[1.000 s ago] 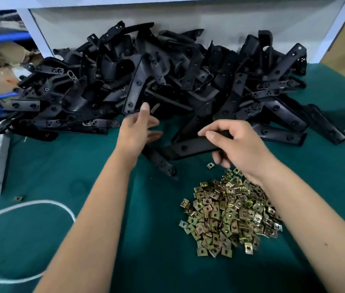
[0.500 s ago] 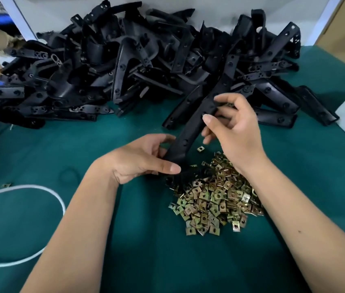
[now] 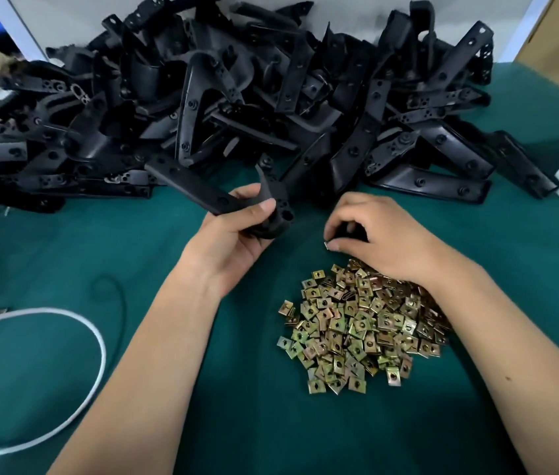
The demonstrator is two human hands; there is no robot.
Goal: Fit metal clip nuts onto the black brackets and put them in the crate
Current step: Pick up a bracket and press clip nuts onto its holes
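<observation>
I see a big green cloth [image 3: 65, 262] over the table, soft and flat like felt. On the far side sits a big pile of black brackets [image 3: 271, 97]. They look like hard plastic, long and bent, with round holes along their arms. They lie every which way, on top of each other. I think this pile is still waiting, so most of the job is left. I see no clip on any of them, though the pile is dark and tangled. I cannot see the crate at all.

Near me is a smaller heap of clip nuts [image 3: 363, 334]. They are little square bits of metal, shiny gold and green, each with a hole in the middle. There are lots.

My left hand [image 3: 233, 234] is curled around 1 bracket [image 3: 209, 193] and holds it up just above the cloth. The thumb lies across the top near the end with 2 holes. I think no clip is on it yet.

My right hand [image 3: 384, 234] is just beside it, at the far edge of the heap. Its fingers are bent and its fingertips pinch 1 small clip nut [image 3: 327, 245]. I think pushing that clip onto the bracket comes next.

A white cord [image 3: 98, 341] loops on the cloth at the left.
</observation>
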